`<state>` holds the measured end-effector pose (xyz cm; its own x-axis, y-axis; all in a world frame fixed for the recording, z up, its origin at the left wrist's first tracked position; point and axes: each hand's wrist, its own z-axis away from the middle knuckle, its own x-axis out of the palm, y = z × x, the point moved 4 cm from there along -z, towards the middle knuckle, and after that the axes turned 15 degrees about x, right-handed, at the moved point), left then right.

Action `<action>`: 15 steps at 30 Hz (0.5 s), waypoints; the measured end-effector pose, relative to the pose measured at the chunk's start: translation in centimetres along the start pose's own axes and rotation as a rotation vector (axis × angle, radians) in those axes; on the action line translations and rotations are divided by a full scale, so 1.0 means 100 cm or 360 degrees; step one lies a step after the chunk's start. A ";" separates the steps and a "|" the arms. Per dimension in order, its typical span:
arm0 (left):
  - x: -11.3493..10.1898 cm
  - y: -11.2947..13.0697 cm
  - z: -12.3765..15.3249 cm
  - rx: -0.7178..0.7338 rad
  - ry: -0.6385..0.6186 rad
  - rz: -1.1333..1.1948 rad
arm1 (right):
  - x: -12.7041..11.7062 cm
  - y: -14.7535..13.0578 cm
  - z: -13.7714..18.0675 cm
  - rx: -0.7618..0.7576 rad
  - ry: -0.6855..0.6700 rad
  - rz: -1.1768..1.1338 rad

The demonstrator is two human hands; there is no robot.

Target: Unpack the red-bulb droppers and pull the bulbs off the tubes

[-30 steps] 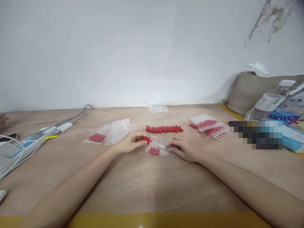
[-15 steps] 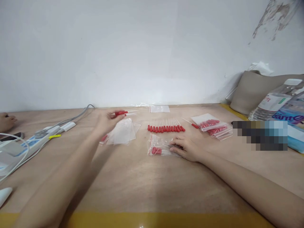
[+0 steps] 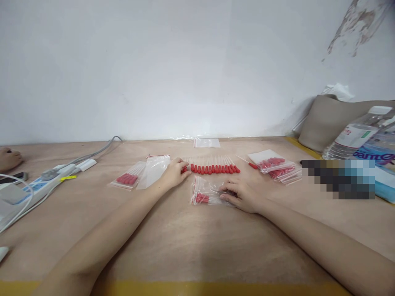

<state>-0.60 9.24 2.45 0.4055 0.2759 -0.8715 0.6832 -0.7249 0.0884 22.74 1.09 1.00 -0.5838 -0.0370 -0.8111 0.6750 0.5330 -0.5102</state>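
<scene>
My left hand (image 3: 176,172) is closed on red-bulbed droppers (image 3: 184,169) at the left end of a row of droppers (image 3: 212,169). Their thin clear stems point toward the wall, with red bulbs facing me. Just in front lies a clear zip bag (image 3: 212,193) with several droppers inside. My right hand (image 3: 242,195) rests at the bag's right end, fingers curled around it; a thin dark edge shows between thumb and fingers, its kind unclear. Left of my left hand are flat zip bags (image 3: 156,168) and a filled bag of droppers (image 3: 127,179).
Filled zip bags (image 3: 274,166) are piled at the right, with a loose dropper (image 3: 253,165) beside them. Farther right stand a water bottle (image 3: 354,133) and a grey-brown container (image 3: 321,121). A power strip (image 3: 40,187) with cables and another person's hand (image 3: 10,159) are at left.
My left hand has come down and right, from above the flat bags to the row's left end, carrying droppers. The filled bag at left is uncovered. My right hand stays on the bag.
</scene>
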 end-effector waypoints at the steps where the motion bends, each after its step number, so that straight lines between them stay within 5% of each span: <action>1: 0.002 -0.001 0.002 -0.0044 -0.0005 0.0112 | 0.000 0.000 0.000 -0.0003 -0.0007 -0.0004; 7: 0.006 -0.004 0.010 -0.0318 0.0013 0.0656 | 0.001 0.000 0.000 -0.0017 0.0002 -0.0017; 12: -0.007 0.001 0.007 -0.0346 -0.0035 0.0611 | 0.000 -0.001 0.000 -0.0018 -0.0004 -0.0016; 15: -0.024 0.016 0.007 -0.0197 0.0119 0.0446 | 0.000 -0.001 0.000 -0.0024 0.0007 -0.0016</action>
<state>-0.91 6.95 4.36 0.6289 0.1253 -0.7673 0.6055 -0.6980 0.3823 22.72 1.03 1.04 -0.5925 -0.0387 -0.8046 0.6624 0.5451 -0.5139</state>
